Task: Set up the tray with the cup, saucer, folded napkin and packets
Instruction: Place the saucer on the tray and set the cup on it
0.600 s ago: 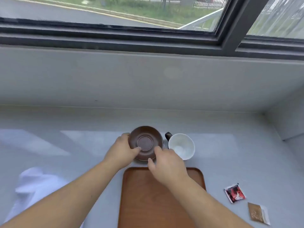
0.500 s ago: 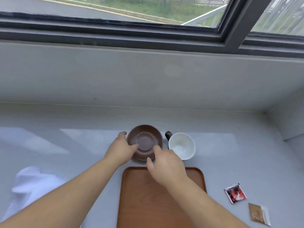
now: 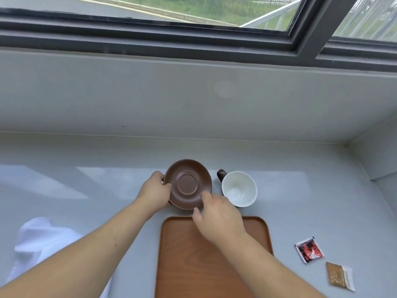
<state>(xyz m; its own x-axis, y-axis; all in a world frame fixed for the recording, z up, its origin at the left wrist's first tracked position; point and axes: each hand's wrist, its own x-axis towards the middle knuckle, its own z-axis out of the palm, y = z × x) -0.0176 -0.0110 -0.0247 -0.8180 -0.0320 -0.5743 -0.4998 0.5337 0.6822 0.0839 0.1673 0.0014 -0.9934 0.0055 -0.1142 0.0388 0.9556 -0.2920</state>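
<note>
Saucer: we see the brown saucer (image 3: 188,183) just beyond the tray's far edge, tilted so its face turns toward us, with a raised ring at its centre.
Left hand: our left hand (image 3: 155,193) grips the saucer's left rim, thumb on top and fingers curled under it, closed to a pinch.
Right hand: our right hand (image 3: 217,212) is partly curled, with the thumb and forefinger at the saucer's near right rim; whether it truly grips or only touches, we cannot tell.
Cup: the cup (image 3: 238,188), white inside with a dark handle pointing up-left, stands just right of the saucer; we cannot tell whether they touch.
Tray: the wooden tray (image 3: 187,265) lies nearest us, its bare surface partly under our right forearm.
Packets: a red and black packet (image 3: 309,250) and a brown packet (image 3: 339,275) lie on the counter to the right of the tray, near each other but apart.
Napkin: the white napkin (image 3: 40,244) lies crumpled at far left, partly hidden by our left forearm.
Counter: the pale grey counter (image 3: 86,190) carries all of it.
</note>
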